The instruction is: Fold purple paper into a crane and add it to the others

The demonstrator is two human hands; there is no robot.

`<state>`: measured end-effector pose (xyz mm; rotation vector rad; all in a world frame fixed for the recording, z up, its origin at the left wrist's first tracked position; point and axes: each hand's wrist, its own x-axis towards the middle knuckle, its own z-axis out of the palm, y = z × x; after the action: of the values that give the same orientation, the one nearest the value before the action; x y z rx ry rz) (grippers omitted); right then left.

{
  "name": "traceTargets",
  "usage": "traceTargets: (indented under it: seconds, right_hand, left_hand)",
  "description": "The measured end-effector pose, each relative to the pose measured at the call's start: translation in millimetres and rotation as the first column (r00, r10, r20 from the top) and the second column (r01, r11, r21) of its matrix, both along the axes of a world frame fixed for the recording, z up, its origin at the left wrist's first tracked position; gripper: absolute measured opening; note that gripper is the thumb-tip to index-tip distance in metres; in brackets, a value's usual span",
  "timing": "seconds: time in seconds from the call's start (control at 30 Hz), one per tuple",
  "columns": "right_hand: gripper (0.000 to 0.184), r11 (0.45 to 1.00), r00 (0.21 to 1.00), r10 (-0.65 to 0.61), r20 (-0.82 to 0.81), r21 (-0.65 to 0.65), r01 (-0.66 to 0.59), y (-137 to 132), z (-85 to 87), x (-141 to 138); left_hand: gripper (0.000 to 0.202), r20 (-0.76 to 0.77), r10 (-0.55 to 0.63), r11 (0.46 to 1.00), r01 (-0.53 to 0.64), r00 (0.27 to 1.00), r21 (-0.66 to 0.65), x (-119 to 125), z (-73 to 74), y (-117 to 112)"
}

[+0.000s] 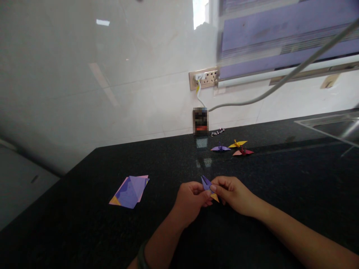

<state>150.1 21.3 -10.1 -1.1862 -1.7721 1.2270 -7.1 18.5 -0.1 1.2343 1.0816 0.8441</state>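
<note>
Both of my hands meet over the black stone counter [84,224], pinching one small folded paper piece [206,183], purple with a yellow tip below. My left hand [190,200] grips its left side with fingers curled. My right hand [234,194] pinches its right side between thumb and fingers. A short stack of purple, pink and yellow paper sheets [129,191] lies flat on the counter to the left of my hands.
Three finished paper cranes stand farther back: purple [220,148], yellow [237,143], red [242,152]. A dark device [200,120] leans on the tiled wall, plugged into a socket strip [203,78]. A sink rim [328,121] lies at the right; a grey cable [280,84] crosses above.
</note>
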Motion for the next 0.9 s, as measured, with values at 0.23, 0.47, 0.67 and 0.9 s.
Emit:
traceTargets:
  seconds: [0.23,0.47,0.67,0.9]
  right_hand:
    - [0.025,0.997,0.992,-0.039,-0.122,-0.075,0.030,-2.2,1.5,-2.9]
    - [0.019,0.997,0.989,-0.042,-0.144,-0.064,0.033,-0.2,-2.3,-4.3]
    - [0.020,0.992,0.979,-0.070,-0.191,-0.118,0.048,-2.2,-2.4,-6.7]
    - [0.022,0.991,0.969,-0.110,-0.222,-0.101,0.090,-2.4,-2.4,-7.9]
  left_hand:
    - [0.016,0.060,-0.006,0.999,0.003,0.998,0.053,-0.3,-4.5,-1.3]
    - [0.012,0.070,0.039,0.988,-0.049,0.997,0.147,-1.4,-7.1,3.1]
    - [0.011,0.028,0.031,0.986,-0.036,0.999,0.161,-1.1,-0.9,2.8]
    - [0.010,0.138,0.035,0.997,-0.045,0.990,0.066,0.3,0.8,3.5]
